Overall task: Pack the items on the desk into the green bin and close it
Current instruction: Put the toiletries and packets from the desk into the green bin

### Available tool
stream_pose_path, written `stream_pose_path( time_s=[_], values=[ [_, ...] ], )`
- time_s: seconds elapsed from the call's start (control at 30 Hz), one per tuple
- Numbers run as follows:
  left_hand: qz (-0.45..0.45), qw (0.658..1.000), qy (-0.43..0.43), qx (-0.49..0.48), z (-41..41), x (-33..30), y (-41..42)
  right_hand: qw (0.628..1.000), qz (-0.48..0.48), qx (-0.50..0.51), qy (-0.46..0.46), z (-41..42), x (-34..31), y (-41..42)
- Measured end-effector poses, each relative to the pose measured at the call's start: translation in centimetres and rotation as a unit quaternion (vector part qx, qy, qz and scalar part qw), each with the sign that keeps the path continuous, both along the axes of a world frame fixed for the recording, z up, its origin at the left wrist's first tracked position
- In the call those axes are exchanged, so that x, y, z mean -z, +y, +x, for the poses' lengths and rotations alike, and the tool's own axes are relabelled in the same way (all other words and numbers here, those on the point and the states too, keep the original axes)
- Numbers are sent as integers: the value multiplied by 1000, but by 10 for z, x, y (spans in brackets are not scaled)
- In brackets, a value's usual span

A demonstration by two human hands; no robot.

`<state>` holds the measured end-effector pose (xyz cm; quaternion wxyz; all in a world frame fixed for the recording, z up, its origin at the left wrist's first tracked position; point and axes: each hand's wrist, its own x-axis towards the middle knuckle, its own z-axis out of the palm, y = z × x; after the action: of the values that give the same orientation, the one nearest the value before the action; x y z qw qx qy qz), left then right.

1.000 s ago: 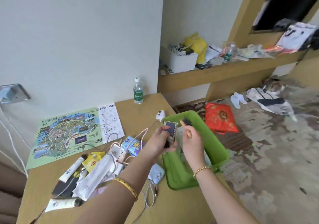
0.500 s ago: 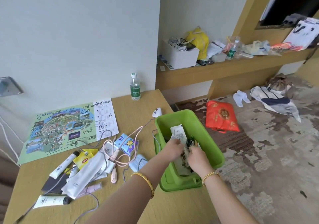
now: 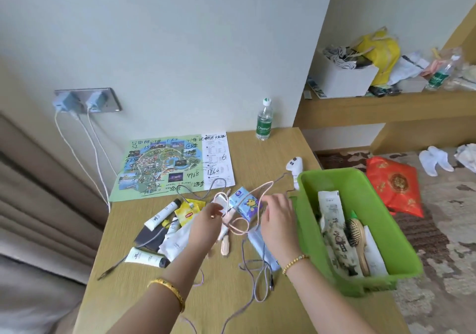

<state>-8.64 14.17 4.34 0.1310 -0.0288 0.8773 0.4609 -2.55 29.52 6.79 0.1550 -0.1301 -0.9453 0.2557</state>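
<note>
The green bin (image 3: pixel 394 233) stands open at the desk's right edge and holds a wooden hairbrush (image 3: pixel 358 241), a patterned pouch (image 3: pixel 337 246) and paper packets. My left hand (image 3: pixel 206 220) and my right hand (image 3: pixel 278 217) hover, both empty with relaxed fingers, over the pile on the desk. Under them lie a pink cable (image 3: pixel 247 205), a blue tissue pack (image 3: pixel 244 202), a blue face mask (image 3: pixel 260 246), yellow tea bags (image 3: pixel 188 212), white tubes (image 3: pixel 162 215) and white sachets.
A theme-park map (image 3: pixel 170 166), a water bottle (image 3: pixel 264 119) and a small white gadget (image 3: pixel 296 165) lie further back on the desk (image 3: pixel 257 308). Two chargers sit in the wall socket (image 3: pixel 87 100) with cables hanging. A red bag (image 3: pixel 394 186) lies on the floor.
Both hands put the hairbrush and small items down in the bin, let go, and moved left out of it to the pile on the desk. The camera swung left.
</note>
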Motion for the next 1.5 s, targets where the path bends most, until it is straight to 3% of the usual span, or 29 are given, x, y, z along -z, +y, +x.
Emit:
stream_pose_path(
  time_s=[0.2, 0.4, 0.53, 0.67, 0.8, 0.9, 1.0, 1.13, 1.2, 1.33, 1.5],
  values=[
    [-181, 980, -37, 78, -11, 42, -73, 980, -9, -141, -139, -18, 48, -54],
    [-341, 928, -64, 138, -13, 63, -108, 921, 89, -282, -252, -24, 81, -89],
    [-344, 926, -53, 144, -17, 69, -112, 891, 149, -299, -306, -26, 97, -103],
    [-351, 923, -61, 145, -18, 74, -114, 888, 197, -275, -312, -23, 110, -118],
    [-248, 958, -116, 88, -19, 76, -116, 896, 204, -252, -302, -21, 118, -125],
    [-123, 983, -136, 10, -23, 69, -122, 904, 151, -254, -309, -21, 122, -123],
    [-38, 989, -127, -65, -31, 54, -130, 934, -12, -199, -296, -22, 119, -120],
    [114, 965, -86, -218, -40, 25, -126, 925, -246, -97, -274, -28, 97, -113],
    [160, 947, -73, -269, -41, 11, -119, 924, -297, -63, -234, -31, 84, -108],
    [64, 961, 78, -256, -41, -14, -106, 929, -340, -12, -144, -36, 57, -99],
    [15, 936, 236, -260, -36, -48, -99, 931, -357, -1, -82, -33, 30, -85]
  ],
)
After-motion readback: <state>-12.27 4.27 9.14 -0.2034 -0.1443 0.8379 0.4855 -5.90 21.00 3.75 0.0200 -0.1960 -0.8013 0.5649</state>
